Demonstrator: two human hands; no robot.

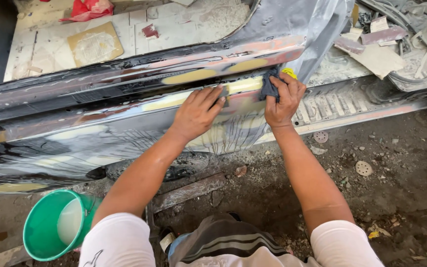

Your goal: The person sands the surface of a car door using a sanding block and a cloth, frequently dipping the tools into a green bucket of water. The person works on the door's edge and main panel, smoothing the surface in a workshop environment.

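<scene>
A dark car body panel [75, 128] with yellow filler patches and wet streaks stretches across the view. My left hand [196, 111] presses flat on it, with a small dark sanding piece [222, 94] under the fingertips. My right hand [282, 101] grips a dark wet cloth with a yellow sponge [288, 73] against the panel's edge, just right of the left hand.
A green bucket [43, 230] with milky water stands at lower left. Round sanding discs [363, 168] and debris lie on the dirt floor at right. Used sandpaper sheets [379, 57] and scraps fill the car's sill area. A red rag [89, 9] lies at the top.
</scene>
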